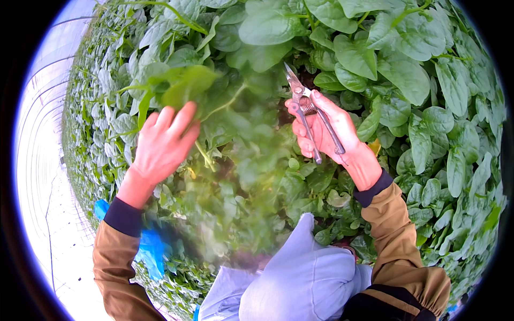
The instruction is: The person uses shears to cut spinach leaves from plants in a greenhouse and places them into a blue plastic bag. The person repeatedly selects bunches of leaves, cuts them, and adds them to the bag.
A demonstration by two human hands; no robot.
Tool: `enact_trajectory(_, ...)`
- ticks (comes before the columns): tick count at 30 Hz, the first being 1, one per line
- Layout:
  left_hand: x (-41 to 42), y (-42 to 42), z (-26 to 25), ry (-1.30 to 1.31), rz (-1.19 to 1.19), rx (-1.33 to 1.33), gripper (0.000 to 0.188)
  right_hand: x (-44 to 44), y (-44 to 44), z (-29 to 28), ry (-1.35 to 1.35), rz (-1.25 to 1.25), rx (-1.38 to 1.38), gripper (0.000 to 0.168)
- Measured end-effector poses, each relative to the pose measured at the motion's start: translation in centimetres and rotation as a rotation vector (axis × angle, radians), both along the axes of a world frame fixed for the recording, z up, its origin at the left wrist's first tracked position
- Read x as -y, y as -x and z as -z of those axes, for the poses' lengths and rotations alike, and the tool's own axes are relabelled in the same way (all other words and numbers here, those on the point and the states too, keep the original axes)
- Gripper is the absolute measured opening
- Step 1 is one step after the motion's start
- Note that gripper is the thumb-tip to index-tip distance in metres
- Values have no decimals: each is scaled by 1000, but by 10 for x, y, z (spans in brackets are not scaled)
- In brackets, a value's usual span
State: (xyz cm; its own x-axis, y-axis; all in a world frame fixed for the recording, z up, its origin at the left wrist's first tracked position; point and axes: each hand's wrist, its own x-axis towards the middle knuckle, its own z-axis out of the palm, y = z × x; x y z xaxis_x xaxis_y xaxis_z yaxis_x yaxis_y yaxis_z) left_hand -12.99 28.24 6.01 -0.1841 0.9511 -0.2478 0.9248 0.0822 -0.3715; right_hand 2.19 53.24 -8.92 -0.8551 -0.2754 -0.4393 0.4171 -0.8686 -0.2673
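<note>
My right hand [327,128] holds a pair of metal pruning shears [299,90]. The short blades point up and away among broad green leaves, the coil spring shows, and the handles rest across my palm. To the left, my left hand [166,140] is at a leafy green shoot [186,84], blurred, with leaves just beyond my fingertips. Whether the fingers grip its stem is hidden. A pale stem [227,104] runs up to the right from near this hand, and a thicker cut-looking stem [204,154] lies below it.
Dense leafy plants [401,76] surround both hands. Blue plastic [151,252] lies by my left sleeve. My bent knees in light blue trousers [297,277] are at the bottom. On the far left rises the pale, ribbed wall of a greenhouse tunnel [44,104]. A blurred patch covers the middle.
</note>
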Motion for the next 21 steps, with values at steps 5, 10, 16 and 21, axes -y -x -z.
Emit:
enact_trajectory(5,-28,-5,11,259,159,-12,18,12,1,-13,-106,59,-76,54)
enact_trajectory(10,-9,1,27,452,168,186,16,24,-21,-4,-200,-77,-118,54)
enact_trajectory(16,48,10,40,387,37,140,16,50,-11,-1,-175,-282,-97,49)
enact_trajectory(21,36,15,47,335,-44,87,33,70,30,-14,-147,-273,-118,46)
